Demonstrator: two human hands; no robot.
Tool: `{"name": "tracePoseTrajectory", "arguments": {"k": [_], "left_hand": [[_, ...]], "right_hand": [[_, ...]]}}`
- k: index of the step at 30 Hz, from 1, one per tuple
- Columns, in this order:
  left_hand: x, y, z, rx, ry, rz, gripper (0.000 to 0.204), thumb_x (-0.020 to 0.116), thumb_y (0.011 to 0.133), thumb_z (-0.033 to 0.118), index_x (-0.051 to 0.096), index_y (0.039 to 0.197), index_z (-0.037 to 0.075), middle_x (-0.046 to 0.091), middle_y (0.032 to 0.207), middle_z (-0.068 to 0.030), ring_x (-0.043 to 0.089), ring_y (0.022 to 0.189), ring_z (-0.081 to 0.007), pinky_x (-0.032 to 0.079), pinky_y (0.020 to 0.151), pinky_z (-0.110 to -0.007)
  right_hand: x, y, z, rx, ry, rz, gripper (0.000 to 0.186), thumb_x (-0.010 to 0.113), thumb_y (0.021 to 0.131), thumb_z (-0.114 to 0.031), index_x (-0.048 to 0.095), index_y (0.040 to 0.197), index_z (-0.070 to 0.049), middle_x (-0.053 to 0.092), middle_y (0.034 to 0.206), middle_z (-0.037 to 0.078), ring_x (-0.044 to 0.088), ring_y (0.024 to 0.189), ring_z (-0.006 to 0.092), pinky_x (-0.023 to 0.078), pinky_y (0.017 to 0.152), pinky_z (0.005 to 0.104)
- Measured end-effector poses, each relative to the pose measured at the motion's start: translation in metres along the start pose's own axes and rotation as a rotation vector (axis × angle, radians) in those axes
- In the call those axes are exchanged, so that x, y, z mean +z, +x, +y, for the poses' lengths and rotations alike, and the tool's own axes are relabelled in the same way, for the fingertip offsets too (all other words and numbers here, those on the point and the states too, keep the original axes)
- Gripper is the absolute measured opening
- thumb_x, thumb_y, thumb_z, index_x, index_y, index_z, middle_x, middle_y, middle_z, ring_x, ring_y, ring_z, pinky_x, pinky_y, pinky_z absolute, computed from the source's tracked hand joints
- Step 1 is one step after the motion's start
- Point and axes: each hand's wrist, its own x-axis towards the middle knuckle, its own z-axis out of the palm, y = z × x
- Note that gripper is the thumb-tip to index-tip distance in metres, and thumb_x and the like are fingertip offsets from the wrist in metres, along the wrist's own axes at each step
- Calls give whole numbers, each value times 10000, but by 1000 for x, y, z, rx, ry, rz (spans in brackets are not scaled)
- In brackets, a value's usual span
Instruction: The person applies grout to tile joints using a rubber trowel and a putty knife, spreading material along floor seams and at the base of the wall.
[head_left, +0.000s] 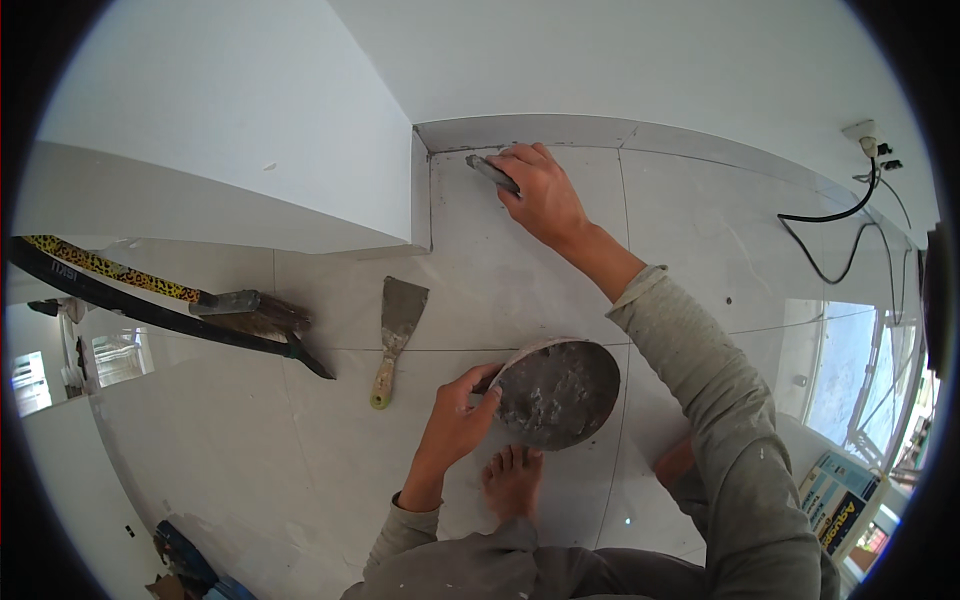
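Head view shows me crouched on a pale tiled floor (pixel 700 230), one bare foot (pixel 512 480) at six o'clock. My right hand (pixel 540 190), up at twelve o'clock, is closed around a small scraper (pixel 490 172), whose blade meets the floor close to the grey skirting (pixel 560 130) near the wall corner. My left hand (pixel 462 415), just below centre, grips the rim of a round pan (pixel 560 392) caked with grey plaster, which sits on the floor beside my foot. A putty knife (pixel 397 335) with a wooden handle lies flat at nine o'clock from the pan, apart from both hands. Farther out at nine o'clock lie a brush (pixel 250 310) and a long dark tool (pixel 150 305). A black cable (pixel 830 225) trails at two o'clock.
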Motion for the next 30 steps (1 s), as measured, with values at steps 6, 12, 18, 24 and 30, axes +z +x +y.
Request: {"name": "tracePoseTrajectory", "arguments": {"k": [6, 12, 18, 24, 30], "left_hand": [[-13, -32, -8, -15, -2, 150, 349, 617, 977, 80, 645, 1307, -31, 745, 1074, -159, 673, 996, -176, 570, 733, -304], [-7, -63, -10, -100, -15, 273, 354, 620, 969, 67, 639, 1307, -39, 742, 1083, -161, 680, 991, -188, 582, 731, -320], [4, -87, 7, -213, -132, 339, 365, 610, 969, 46, 628, 1319, -52, 730, 1066, -182, 682, 964, -183, 595, 691, -313], [9, -110, 0, -174, -139, 425, 361, 614, 968, 42, 634, 1316, -52, 732, 1082, -176, 679, 967, -175, 603, 713, -324], [19, -138, -18, -176, -149, 558, 355, 616, 952, 26, 646, 1296, -59, 745, 1112, -165, 688, 999, -206, 592, 823, -356]], "right_hand": [[-10, 36, 32, -732, -398, -170, 293, 692, 821, -25, 736, 1110, -56, 650, 1129, 24, 575, 1050, 211, 516, 901, 326], [0, 51, 45, -1014, -522, -298, 252, 681, 831, -53, 743, 1075, -36, 650, 1131, 22, 561, 1065, 211, 518, 907, 316], [4, 40, 46, -906, -585, -315, 234, 660, 844, -60, 749, 1057, -22, 658, 1152, 52, 562, 1113, 236, 523, 955, 318], [-40, 25, 49, -814, -736, -494, 172, 668, 824, -45, 743, 976, -13, 671, 1076, 72, 571, 1120, 252, 528, 956, 330], [-1, 46, 25, -958, -589, -363, 136, 665, 830, -75, 739, 933, -27, 677, 996, 48, 561, 1104, 231, 509, 927, 318]]}}
